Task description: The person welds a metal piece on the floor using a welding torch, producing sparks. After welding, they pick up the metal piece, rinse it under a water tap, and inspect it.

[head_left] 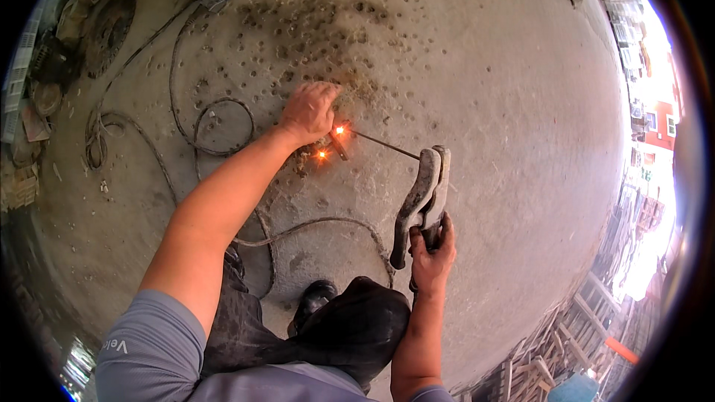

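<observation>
A thin, straight welding rod (383,144) ran from the jaws of a worn, grey metal electrode holder (422,201) to a small dark metal piece (338,144) lying on the concrete floor (484,89), just below the fingers of the left hand (309,112). Two orange glowing points showed there, one at the rod's tip right beside the left fingertips and one a little lower on the piece. The left hand was curled with its fingers together and pressed down at the piece; whether they actually gripped it could not be told, since the hand's back hid them. The right hand (430,253) sat nearer the body, its fingers wrapped tight and closed around the holder's dark handle, the long curved lever and jaws rising above the knuckles toward the rod. A thin dark cable (328,222) arced across the floor from beside the right fingers, and another cable (195,115) looped in a coil well beyond the left forearm. The floor was pale, rough and pitted with many small dark spots, with a sooty patch just above the left fingers. Below the right wrist were a knee in dark cloth and a black shoe (313,299). Far to the left of the left hand lay a round rusty metal disc (110,30) among clutter.
</observation>
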Motion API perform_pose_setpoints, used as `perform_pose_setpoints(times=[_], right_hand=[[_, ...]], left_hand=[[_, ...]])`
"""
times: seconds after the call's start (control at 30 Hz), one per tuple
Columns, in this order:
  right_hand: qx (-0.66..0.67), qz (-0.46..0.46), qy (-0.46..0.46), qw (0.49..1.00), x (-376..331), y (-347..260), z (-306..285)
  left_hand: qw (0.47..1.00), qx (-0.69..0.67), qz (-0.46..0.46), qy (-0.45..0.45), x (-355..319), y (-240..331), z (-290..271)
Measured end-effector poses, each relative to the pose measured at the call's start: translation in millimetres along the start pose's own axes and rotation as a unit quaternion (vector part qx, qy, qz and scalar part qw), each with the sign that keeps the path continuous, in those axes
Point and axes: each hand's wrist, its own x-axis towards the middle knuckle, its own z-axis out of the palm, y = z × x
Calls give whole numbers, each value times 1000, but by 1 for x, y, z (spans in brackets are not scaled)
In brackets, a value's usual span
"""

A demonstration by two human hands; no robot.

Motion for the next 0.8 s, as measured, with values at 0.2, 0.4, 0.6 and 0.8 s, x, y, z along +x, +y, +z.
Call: perform_pose_setpoints(times=[0.2,0.4,0.6,0.8], right_hand=[[-27,-37,-6,999,4,-5,5],[-44,-47,-14,998,6,-10,7],[-52,-50,-13,997,7,-13,7],[-40,-34,-19,998,9,-18,7]], left_hand=[[995,-12,-8,-99,-1,3,-4],[978,3,5,-207,-7,10,12],[992,-29,104,-61,-19,6,38],[987,-1,105,-120,-22,9,42]])
